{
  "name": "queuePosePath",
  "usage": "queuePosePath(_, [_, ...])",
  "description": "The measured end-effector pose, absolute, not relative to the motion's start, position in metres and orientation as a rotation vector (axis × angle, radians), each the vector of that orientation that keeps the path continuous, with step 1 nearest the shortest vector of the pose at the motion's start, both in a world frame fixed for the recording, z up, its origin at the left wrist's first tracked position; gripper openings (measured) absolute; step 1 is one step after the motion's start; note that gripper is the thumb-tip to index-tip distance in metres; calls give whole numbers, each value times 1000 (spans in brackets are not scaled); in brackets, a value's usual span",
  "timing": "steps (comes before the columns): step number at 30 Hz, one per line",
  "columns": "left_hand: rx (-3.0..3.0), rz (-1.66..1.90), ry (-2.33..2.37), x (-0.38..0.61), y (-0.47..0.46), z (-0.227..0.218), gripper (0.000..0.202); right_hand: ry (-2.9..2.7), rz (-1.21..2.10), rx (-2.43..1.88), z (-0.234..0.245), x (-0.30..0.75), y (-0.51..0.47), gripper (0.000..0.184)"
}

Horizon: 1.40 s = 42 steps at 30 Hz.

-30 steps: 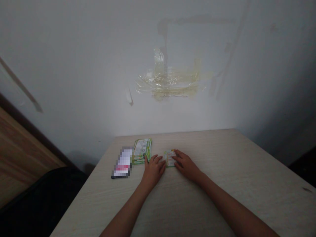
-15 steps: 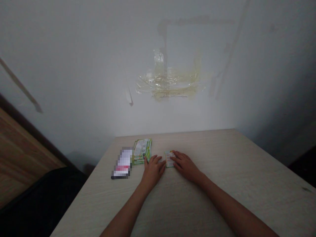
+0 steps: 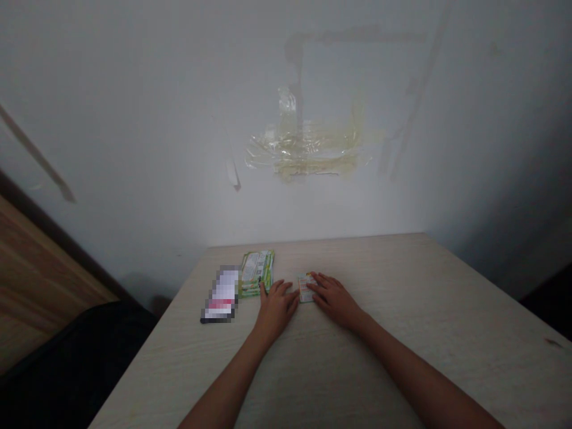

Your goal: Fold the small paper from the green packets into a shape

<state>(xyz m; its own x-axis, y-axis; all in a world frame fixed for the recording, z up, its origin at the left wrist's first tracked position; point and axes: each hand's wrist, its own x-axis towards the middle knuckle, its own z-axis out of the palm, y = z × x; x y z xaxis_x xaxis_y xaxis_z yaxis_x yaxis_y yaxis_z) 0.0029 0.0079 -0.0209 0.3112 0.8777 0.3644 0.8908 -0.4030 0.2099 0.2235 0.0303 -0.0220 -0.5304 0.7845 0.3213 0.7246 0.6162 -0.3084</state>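
Observation:
My right hand (image 3: pixel 333 297) lies flat on the light wooden table (image 3: pixel 402 310), its fingers spread over a small green and white packet (image 3: pixel 304 287) and covering its right half. My left hand (image 3: pixel 276 302) rests flat just left of that packet, fingers stretched out, fingertips close to the packet's left edge. Its thumb points toward a stack of green and white packets (image 3: pixel 256 272) lying farther left and back.
A blurred white and pink rectangular object (image 3: pixel 221 296) lies left of the stack, near the table's left edge. A pale wall with yellowed tape remains (image 3: pixel 308 148) rises behind the table. A dark shape (image 3: pixel 67 357) sits low at the left.
My right hand has slid slightly left over the small packet, covering more of it. The left hand has barely moved.

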Motion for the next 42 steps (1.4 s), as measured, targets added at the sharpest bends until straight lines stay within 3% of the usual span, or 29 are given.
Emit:
queuePosePath(26, [-2502, -675, -1691, 3, 8, -18, 24, -2394, 200, -1240, -21, 220, 29, 40])
queuePosePath(36, [-2533, -684, -1678, 4, 15, -16, 17, -2366, 268, -1176, -19, 223, 30, 25])
queuePosePath(42, [-2521, -666, -1682, 5, 16, -17, 16, -2252, 325, -1085, -29, 227, 38, 33])
